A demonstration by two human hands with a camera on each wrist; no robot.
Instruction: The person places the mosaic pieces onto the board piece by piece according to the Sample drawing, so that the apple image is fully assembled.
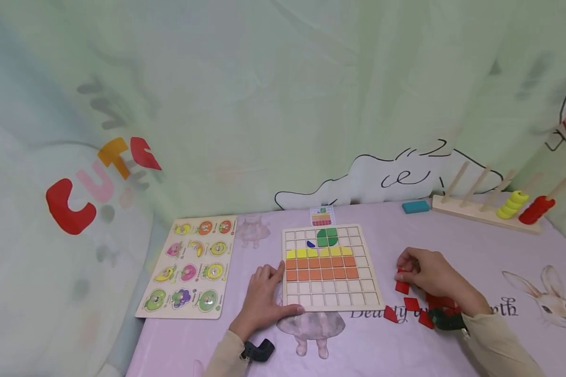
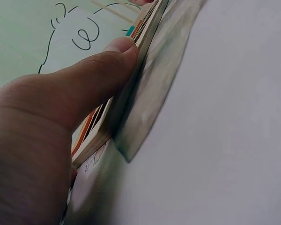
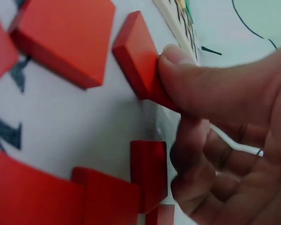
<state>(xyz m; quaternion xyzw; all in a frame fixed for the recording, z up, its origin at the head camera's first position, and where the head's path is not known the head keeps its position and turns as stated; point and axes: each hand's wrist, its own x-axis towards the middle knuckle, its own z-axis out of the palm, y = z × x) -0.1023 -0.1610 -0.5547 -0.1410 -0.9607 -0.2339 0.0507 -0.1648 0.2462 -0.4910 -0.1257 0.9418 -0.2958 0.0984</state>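
A wooden grid board (image 1: 332, 301) lies mid-table, with green pieces and a small blue piece (image 1: 311, 244) at the top. Below them come a yellow row (image 1: 312, 253) and two orange rows (image 1: 320, 268); the bottom rows show bare wood. My left hand (image 1: 263, 301) rests at the board's lower left corner, fingers along the left side and straight thumb (image 2: 100, 70) against the bottom edge. Right of the board, my right hand (image 1: 429, 272) pinches a red tile (image 3: 138, 56) between thumb and fingers. More red tiles (image 1: 411, 303) lie loose beneath that hand, some hidden by it.
At left lies a fruit puzzle board (image 1: 143, 311). A small pattern card (image 1: 322, 215) sits behind the grid board. Toward the back right are a teal block (image 1: 415, 207) and a wooden peg stand (image 1: 481, 213) with yellow and red rings. A printed curtain (image 1: 273, 131) rises behind the table.
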